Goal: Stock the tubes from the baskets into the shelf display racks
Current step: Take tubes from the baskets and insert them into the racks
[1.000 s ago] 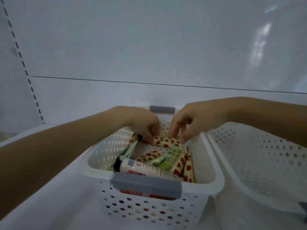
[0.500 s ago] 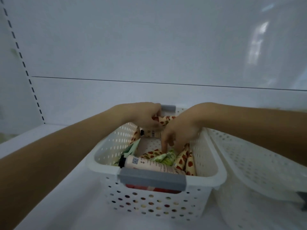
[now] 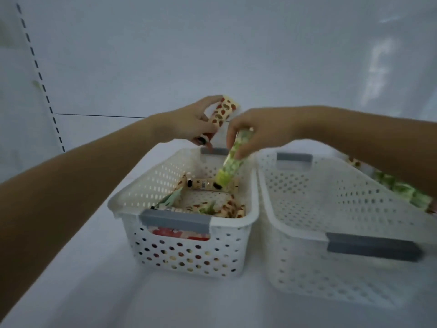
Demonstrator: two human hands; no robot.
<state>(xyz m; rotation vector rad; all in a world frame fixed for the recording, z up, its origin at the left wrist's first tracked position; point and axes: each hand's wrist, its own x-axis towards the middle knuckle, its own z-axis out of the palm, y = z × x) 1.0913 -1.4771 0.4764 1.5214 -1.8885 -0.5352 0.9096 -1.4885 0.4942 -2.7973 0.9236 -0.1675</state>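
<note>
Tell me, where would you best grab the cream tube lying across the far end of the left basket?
I'd pinch the cream tube around its middle, coming down from above: it lies flat and crosswise, the walls of the left basket block the sides, and the green tube in the right hand covers its right end.

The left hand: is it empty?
No, the left hand holds a red-spotted tube above the basket.
</note>
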